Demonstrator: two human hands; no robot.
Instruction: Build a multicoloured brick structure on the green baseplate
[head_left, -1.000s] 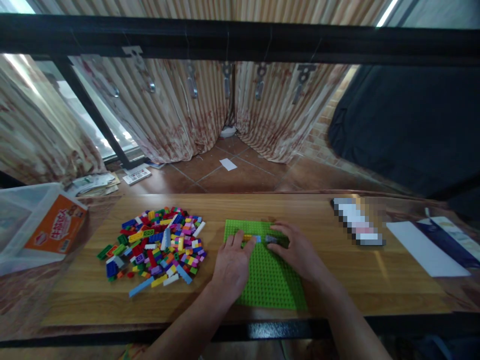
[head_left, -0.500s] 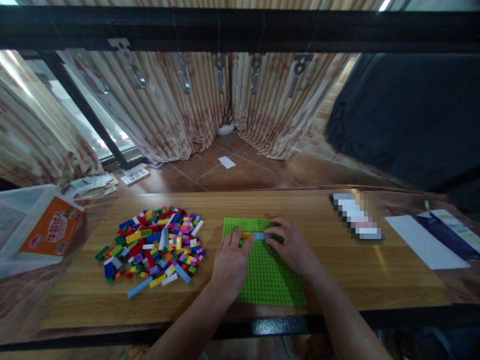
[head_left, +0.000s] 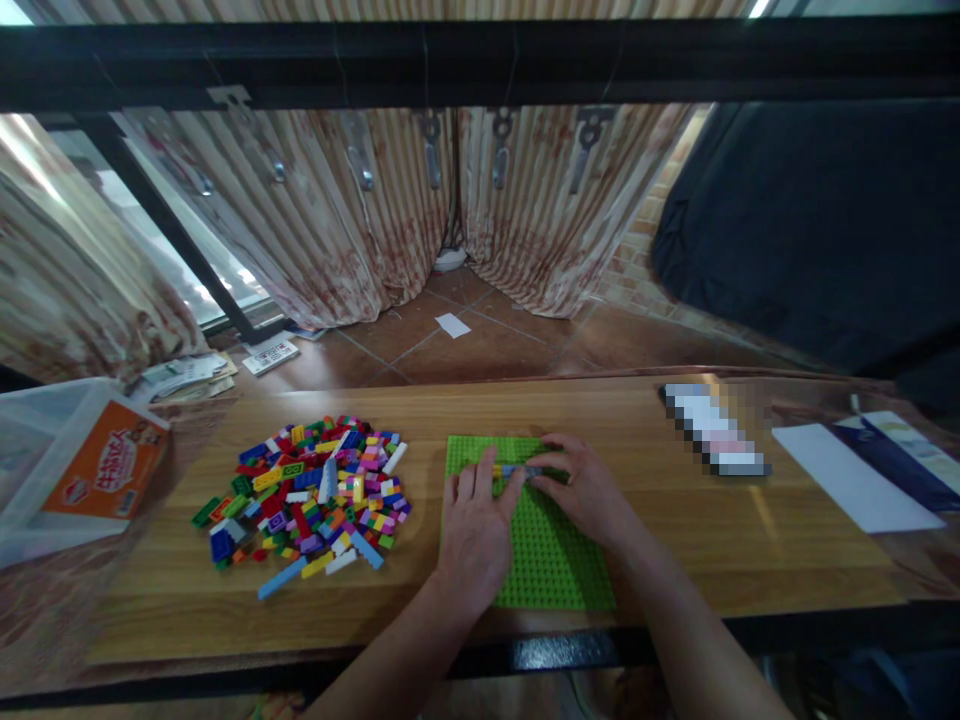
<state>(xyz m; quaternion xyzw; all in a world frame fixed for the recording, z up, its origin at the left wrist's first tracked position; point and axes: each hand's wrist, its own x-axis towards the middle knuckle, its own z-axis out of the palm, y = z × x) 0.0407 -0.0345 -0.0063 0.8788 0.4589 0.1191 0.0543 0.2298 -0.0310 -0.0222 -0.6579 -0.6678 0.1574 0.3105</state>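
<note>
A green studded baseplate point(head_left: 559, 570) lies on the table in front of me. Near its far edge is a short row of toy building bricks, with a light blue brick point(head_left: 511, 470) beside a yellow one point(head_left: 496, 473). My left hand point(head_left: 474, 535) is over the plate's left part, its thumb and index finger at the near and far sides of the row. From the right, my right hand point(head_left: 583, 495) pinches the row's right end between thumb and fingers. Fingers partly hide the bricks, and whether they are pressed onto the studs I cannot tell.
Left of the plate spreads a pile of mixed coloured bricks point(head_left: 315, 490). A clear plastic bin with an orange label point(head_left: 112, 460) stands at the far left. To the right lie a phone, blurred out point(head_left: 716, 430), and white paper point(head_left: 855, 480). A dark bar point(head_left: 480, 65) crosses above.
My left hand has slid slightly right along the brick row, covering more of the yellow brick, its thumb now close to my right fingertips. My right hand stays nearly in place.
</note>
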